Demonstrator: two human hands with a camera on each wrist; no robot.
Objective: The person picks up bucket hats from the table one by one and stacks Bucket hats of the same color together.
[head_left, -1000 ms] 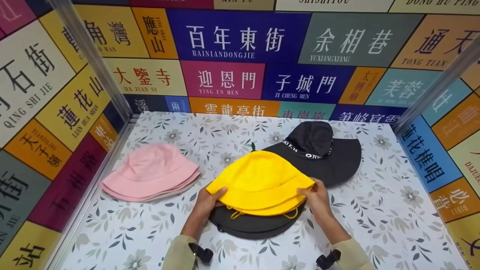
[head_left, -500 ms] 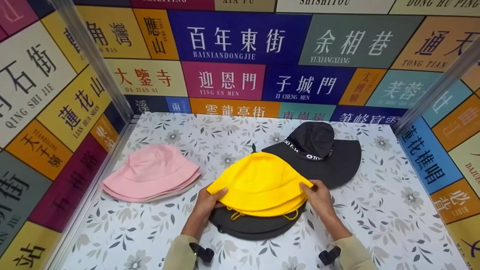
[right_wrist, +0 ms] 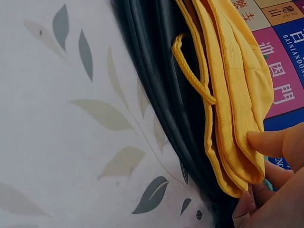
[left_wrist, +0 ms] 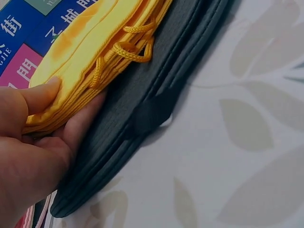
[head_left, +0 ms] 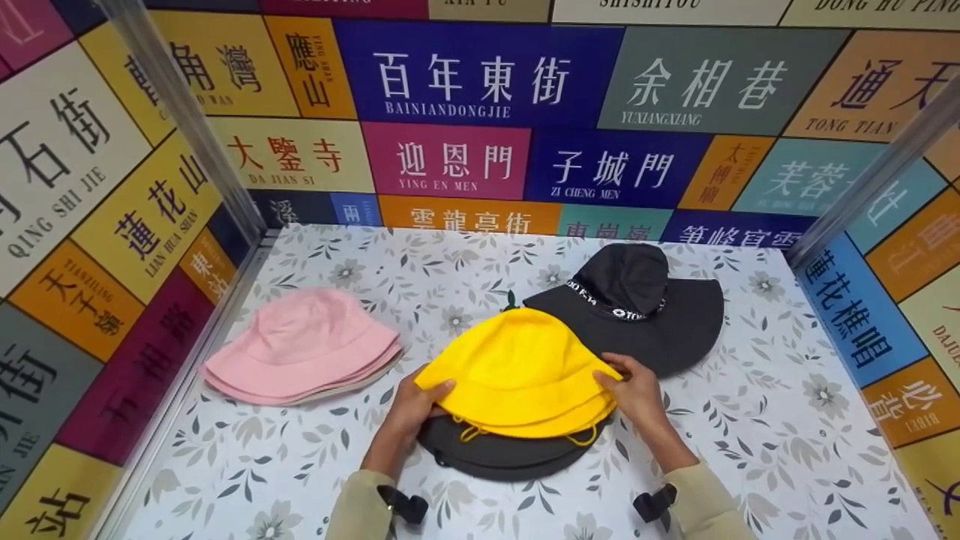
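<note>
A yellow bucket hat (head_left: 517, 367) with a green sprig at its crown lies on top of a dark hat (head_left: 517, 457) near the table's middle. My left hand (head_left: 415, 397) pinches the left side of its brim, thumb on top and fingers beneath, as the left wrist view shows. On the opposite side my right hand (head_left: 634, 386) pinches the brim between thumb and fingers. Layered yellow brim edges and a yellow cord (left_wrist: 135, 52) show in the left wrist view. The dark brims (right_wrist: 156, 85) below also look layered.
Left of the yellow hat sits a stack of bucket hats, a pink hat (head_left: 307, 345) uppermost. Behind to the right is a black wide-brimmed hat (head_left: 690, 322) with a lettered band. Printed panels (head_left: 480, 75) wall in the flower-patterned table (head_left: 750, 420).
The yellow hat's crown has settled slightly lower and toward me. My right hand has shifted its hold a little along the brim; the left hand stays nearly in place.
</note>
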